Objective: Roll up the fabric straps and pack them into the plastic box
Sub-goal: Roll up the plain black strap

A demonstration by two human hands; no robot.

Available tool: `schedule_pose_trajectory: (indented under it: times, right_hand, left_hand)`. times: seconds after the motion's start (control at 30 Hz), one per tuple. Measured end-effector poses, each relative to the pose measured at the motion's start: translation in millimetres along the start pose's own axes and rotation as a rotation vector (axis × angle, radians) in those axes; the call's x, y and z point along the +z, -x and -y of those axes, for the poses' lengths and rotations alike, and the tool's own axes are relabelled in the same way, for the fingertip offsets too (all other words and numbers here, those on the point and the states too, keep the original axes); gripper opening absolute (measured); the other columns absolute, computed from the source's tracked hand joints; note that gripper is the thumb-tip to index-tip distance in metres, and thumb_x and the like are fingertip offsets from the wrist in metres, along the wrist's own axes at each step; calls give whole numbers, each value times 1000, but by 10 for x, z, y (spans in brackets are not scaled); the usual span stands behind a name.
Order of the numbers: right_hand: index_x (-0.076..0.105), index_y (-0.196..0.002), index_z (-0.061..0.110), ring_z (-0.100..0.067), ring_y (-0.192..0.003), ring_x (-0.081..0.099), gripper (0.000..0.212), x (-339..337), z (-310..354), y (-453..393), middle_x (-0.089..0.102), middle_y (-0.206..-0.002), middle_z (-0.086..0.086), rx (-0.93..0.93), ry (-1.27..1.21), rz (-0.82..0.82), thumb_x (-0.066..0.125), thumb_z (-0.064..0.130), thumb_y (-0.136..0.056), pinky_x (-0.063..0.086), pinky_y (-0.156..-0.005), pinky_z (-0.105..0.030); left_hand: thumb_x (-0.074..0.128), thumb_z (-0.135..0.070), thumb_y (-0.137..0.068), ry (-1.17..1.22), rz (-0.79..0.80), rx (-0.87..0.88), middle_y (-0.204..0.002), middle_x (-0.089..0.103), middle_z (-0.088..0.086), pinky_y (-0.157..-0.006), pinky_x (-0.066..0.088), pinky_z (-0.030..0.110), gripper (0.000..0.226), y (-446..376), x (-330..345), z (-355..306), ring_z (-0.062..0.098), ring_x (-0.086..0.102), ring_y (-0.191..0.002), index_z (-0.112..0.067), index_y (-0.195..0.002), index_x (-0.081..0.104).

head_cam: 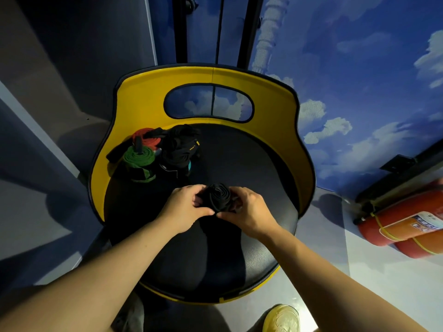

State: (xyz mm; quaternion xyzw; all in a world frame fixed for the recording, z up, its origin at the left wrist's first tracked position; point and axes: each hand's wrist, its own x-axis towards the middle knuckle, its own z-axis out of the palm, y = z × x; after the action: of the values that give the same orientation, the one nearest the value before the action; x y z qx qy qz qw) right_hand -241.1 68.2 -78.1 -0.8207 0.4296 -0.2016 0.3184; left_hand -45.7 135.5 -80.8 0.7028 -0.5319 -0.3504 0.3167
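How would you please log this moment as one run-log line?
step: rolling | both hands: left hand, right hand grip black strap roll | above: chair seat | rolled: green, red | box: unseen

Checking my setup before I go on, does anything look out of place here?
Yes: two red fire extinguishers lie on their sides on the floor right of the chair. No plastic box is clearly visible for the straps.

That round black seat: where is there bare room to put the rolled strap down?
The right half of the round black seat is bare, bordered by the yellow backrest. The near part, under the forearms, is bare too. The far left is crowded: red roll, green roll, loose black straps.
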Motion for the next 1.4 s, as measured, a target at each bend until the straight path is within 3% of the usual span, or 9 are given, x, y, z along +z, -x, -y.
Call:
schedule_pose_trajectory:
  times: [0.13,0.5,0.63,0.73,0.83,1.03,1.23,1.33,1.4]
  right_hand:
    - [70,-120,16,-12,-88,63,60,25,-64,-34,67,-99,0,-13,23,10,92,33,-66,40,-75,-6]
    - [71,-108,12,-10,-79,58,44,121,-193,-60,65,-92,2,-4,50,-8,87,27,-70,39,-69,-11]
    - [69,-121,16,-10,-87,61,53,97,-159,-52,64,-98,4,11,2,5,87,29,-72,45,-77,-14]
    - [63,-129,20,-9,-100,66,64,75,-118,-6,67,-111,4,88,-130,20,89,24,-71,51,-90,-19]
    - [58,-124,23,-9,-94,69,61,60,-91,54,69,-105,8,206,-278,20,89,16,-73,52,-81,-13]
    - [60,-122,17,-5,-84,68,55,21,-18,89,67,-94,10,266,-298,-21,89,19,-75,51,-72,-9]
    - [61,-123,17,-9,-83,69,53,-2,94,-114,70,-92,7,190,-252,-103,87,19,-77,57,-82,-24]
    - [62,-118,23,-6,-79,66,46,1,148,-297,67,-85,15,146,-230,-145,85,17,-78,54,-77,-18]
    - [64,-121,23,-5,-81,67,47,23,163,-437,68,-90,14,121,-218,-171,84,17,-79,51,-75,-15]
  left_hand:
    - [93,-22,-69,-33,-35,-27,-90,74,-5,-81,59,25,60,-3,21,7,5,71,-81,-21,-123,68]
    - [96,-25,-62,-83,-136,-46,-78,70,-6,-74,61,38,46,-55,193,71,9,70,-73,-18,-98,69]
    - [94,-27,-67,-64,-106,-39,-78,72,-6,-75,61,33,47,-46,163,65,5,70,-73,-21,-105,68]
    - [93,-20,-69,56,-74,-57,-97,72,-6,-80,60,27,51,-18,118,49,5,72,-79,-27,-111,64]
    - [90,-10,-72,219,-31,-98,-116,67,-4,-87,61,33,59,31,93,26,12,73,-89,-26,-121,62]
    - [82,-9,-81,277,-88,-153,-112,70,-10,-84,57,24,42,92,85,-40,6,72,-93,-25,-117,66]
    - [80,-11,-85,238,-229,-85,-110,69,-6,-79,52,17,36,-25,40,-117,8,68,-99,-22,-117,70]
    - [77,-11,-88,276,-299,-78,-106,69,-4,-81,51,15,38,-142,-16,-194,4,67,-97,-17,-124,69]
    - [74,-12,-90,297,-325,-85,-109,69,-3,-88,54,21,39,-226,-48,-233,1,65,-97,-16,-128,67]
